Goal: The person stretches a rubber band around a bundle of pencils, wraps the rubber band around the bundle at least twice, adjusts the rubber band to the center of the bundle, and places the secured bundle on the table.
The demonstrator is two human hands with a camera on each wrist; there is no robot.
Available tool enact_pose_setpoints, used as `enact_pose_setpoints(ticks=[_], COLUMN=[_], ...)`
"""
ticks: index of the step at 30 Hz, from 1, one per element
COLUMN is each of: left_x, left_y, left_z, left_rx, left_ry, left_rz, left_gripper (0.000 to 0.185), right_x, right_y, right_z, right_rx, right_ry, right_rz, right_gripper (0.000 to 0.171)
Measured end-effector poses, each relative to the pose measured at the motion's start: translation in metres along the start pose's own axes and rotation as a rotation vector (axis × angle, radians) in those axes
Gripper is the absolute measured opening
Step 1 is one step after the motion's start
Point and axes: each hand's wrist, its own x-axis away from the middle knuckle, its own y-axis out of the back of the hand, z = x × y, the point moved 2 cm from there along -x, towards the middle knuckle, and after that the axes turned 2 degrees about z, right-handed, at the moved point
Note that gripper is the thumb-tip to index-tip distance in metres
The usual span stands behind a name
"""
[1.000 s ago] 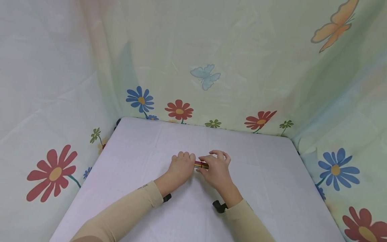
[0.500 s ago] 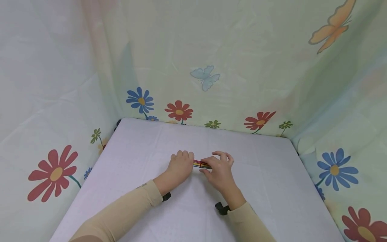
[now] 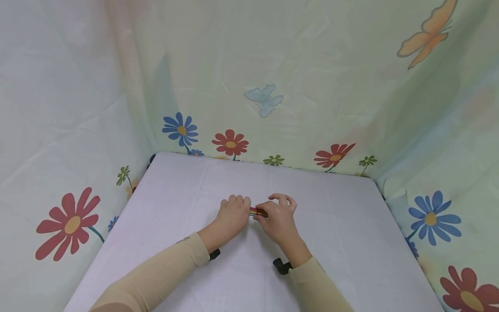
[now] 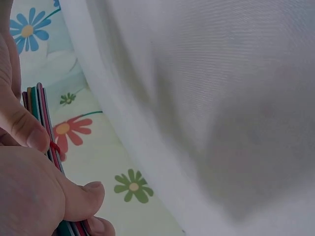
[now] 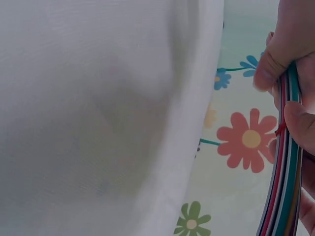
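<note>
A thin bundle of coloured sticks (image 3: 258,212) lies level between both hands, just above the white table (image 3: 187,190). A red band (image 4: 54,146) circles the bundle of sticks (image 4: 40,105). My left hand (image 3: 232,214) grips the left end with curled fingers. My right hand (image 3: 277,215) pinches the right part between thumb and fingers. In the right wrist view the sticks (image 5: 285,187) run past the fingertips (image 5: 268,69), with the red band (image 5: 281,129) showing.
Flowered cloth walls (image 3: 273,86) close in the table on the back, left and right. The table's far edge (image 3: 253,162) meets the back cloth. A small black wrist mount (image 3: 281,265) shows below the right wrist.
The right hand slid slightly right along the sticks, then came back left toward the left hand. The left hand has stayed in place.
</note>
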Motion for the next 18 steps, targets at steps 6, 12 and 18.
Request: enact_pose_setpoints(ticks=[6,12,18], left_x=[-0.001,-0.003,-0.005], left_y=[-0.006,-0.006,-0.003], left_z=[0.006,0.013,0.015], left_rx=[-0.007,0.021,0.079], left_ry=[-0.004,-0.001,-0.009], left_rz=[0.014,0.040,0.078], left_gripper=[0.019,0.019,0.018], right_x=[0.001,0.001,0.003], right_y=[0.003,0.006,0.007], right_z=[-0.004,-0.008,-0.005], right_rx=[0.024,0.050,0.053], right_ry=[-0.108,-0.155,-0.169], right_rz=[0.102,0.167,0.181], right_gripper=[0.046,0.044,0.041])
